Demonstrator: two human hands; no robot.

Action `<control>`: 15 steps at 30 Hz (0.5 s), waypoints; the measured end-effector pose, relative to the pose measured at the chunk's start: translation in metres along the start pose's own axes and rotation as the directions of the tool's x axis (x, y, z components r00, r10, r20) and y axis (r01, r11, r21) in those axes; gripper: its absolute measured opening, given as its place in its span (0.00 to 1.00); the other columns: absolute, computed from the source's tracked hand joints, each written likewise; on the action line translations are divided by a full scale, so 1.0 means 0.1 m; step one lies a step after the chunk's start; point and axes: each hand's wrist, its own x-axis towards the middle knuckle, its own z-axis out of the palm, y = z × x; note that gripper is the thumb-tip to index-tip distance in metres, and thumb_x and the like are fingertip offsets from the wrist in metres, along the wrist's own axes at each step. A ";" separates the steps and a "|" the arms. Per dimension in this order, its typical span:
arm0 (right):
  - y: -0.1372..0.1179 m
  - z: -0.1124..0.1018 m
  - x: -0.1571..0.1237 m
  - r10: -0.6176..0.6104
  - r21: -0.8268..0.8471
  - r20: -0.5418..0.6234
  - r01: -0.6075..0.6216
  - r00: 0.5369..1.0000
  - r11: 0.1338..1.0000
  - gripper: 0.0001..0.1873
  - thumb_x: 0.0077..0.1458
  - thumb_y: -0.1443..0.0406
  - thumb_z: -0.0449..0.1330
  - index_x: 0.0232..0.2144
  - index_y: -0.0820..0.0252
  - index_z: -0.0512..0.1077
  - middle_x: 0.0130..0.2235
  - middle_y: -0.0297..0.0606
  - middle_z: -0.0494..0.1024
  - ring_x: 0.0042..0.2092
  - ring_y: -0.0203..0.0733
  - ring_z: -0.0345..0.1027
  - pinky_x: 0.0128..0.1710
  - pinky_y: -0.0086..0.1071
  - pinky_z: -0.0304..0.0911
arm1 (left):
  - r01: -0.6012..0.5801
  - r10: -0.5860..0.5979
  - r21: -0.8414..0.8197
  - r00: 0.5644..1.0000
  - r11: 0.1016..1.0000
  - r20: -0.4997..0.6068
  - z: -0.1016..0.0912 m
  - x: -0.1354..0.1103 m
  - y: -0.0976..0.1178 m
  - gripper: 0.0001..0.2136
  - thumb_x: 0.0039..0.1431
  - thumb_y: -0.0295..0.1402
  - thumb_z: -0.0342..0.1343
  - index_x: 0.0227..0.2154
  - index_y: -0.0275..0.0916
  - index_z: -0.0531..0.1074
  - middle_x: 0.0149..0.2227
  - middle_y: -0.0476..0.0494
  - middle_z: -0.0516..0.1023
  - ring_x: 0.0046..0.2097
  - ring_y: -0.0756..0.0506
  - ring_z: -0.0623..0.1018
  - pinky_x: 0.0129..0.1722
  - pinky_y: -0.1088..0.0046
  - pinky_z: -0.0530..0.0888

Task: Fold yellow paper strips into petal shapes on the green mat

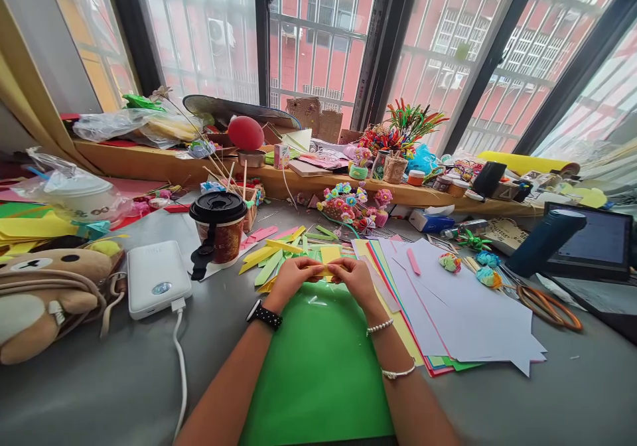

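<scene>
Over the far end of a green mat, both hands come together at a small piece of yellow paper. My left hand pinches the left side of the yellow paper, and my right hand pinches its right side. Part of the piece is hidden by the fingers. Just beyond it, another yellow strip shows. A loose pile of yellow and green paper strips lies to the left of the hands. Small clear scraps rest on the mat close to me.
White sheets over coloured paper lie at right, with folded paper flowers on top. A lidded coffee cup, white power bank with cable and plush bear stand left. A dark bottle and tablet are far right.
</scene>
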 end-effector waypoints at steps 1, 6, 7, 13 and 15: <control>0.00 0.00 0.00 0.000 0.003 -0.002 0.000 1.000 1.000 0.13 0.38 0.58 0.61 0.23 0.64 0.72 0.20 0.35 0.73 0.21 0.35 0.66 0.22 0.27 0.62 | 0.001 -0.002 -0.006 1.000 1.000 -0.007 0.00 0.00 0.01 0.12 0.34 0.37 0.60 0.22 0.33 0.73 0.23 0.47 0.74 0.26 0.49 0.73 0.30 0.73 0.70; 0.00 0.01 -0.01 0.000 0.024 0.004 0.000 1.000 1.000 0.13 0.37 0.58 0.61 0.23 0.63 0.72 0.22 0.37 0.74 0.22 0.36 0.67 0.23 0.29 0.63 | -0.009 0.009 -0.001 0.999 1.000 -0.032 0.00 -0.01 0.03 0.11 0.33 0.37 0.61 0.20 0.34 0.74 0.22 0.48 0.74 0.24 0.50 0.73 0.28 0.74 0.70; 0.00 0.01 -0.01 -0.003 0.029 0.003 0.003 1.000 1.000 0.13 0.37 0.58 0.61 0.23 0.63 0.72 0.22 0.37 0.74 0.22 0.36 0.67 0.23 0.29 0.63 | -0.013 0.013 0.005 0.999 1.000 -0.038 0.00 -0.01 0.03 0.11 0.33 0.37 0.61 0.20 0.34 0.74 0.21 0.48 0.74 0.24 0.50 0.73 0.28 0.74 0.70; 0.00 0.01 -0.01 0.002 0.027 -0.018 -0.002 1.000 1.000 0.14 0.36 0.57 0.61 0.22 0.62 0.72 0.23 0.37 0.74 0.22 0.37 0.67 0.24 0.30 0.65 | -0.025 0.026 0.034 0.999 0.999 -0.023 0.00 -0.01 0.05 0.11 0.34 0.37 0.60 0.20 0.34 0.74 0.21 0.47 0.75 0.24 0.48 0.74 0.28 0.73 0.71; 0.00 0.00 -0.01 0.020 0.035 -0.025 -0.019 0.999 0.999 0.14 0.36 0.57 0.61 0.22 0.63 0.72 0.23 0.37 0.74 0.22 0.37 0.67 0.24 0.30 0.65 | -0.039 0.040 0.051 0.999 0.998 -0.017 0.01 -0.02 0.06 0.11 0.35 0.38 0.59 0.21 0.35 0.75 0.22 0.47 0.76 0.25 0.48 0.74 0.28 0.73 0.71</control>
